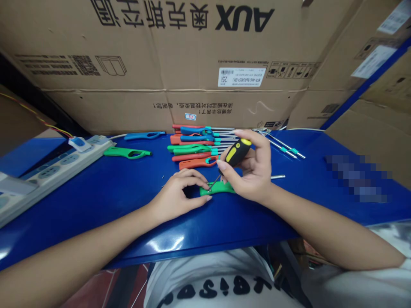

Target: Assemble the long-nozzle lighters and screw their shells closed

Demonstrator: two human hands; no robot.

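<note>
My right hand (pixel 252 173) grips a black and yellow screwdriver (pixel 237 153), tilted with its shaft slanting down to the left. The screwdriver's tip meets the left end of a green long-nosed lighter (pixel 221 187) lying on the blue table (pixel 135 231). With thumb and fingertips, my left hand (pixel 176 192) pinches that same end of the lighter. The middle of the lighter is partly hidden by my right hand, and a metal tube (pixel 278 176) shows beyond it. Behind my hands lies a row of several red, blue and green long-nosed lighters (pixel 194 149) with metal tubes pointing right.
A green handle half (pixel 126 152) and a blue one (pixel 144 135) lie at the back left. A white power strip (pixel 69 160) runs along the left side. Loose metal rods (pixel 284 145) rest at the back right. A large cardboard sheet (pixel 180 64) stands behind the table.
</note>
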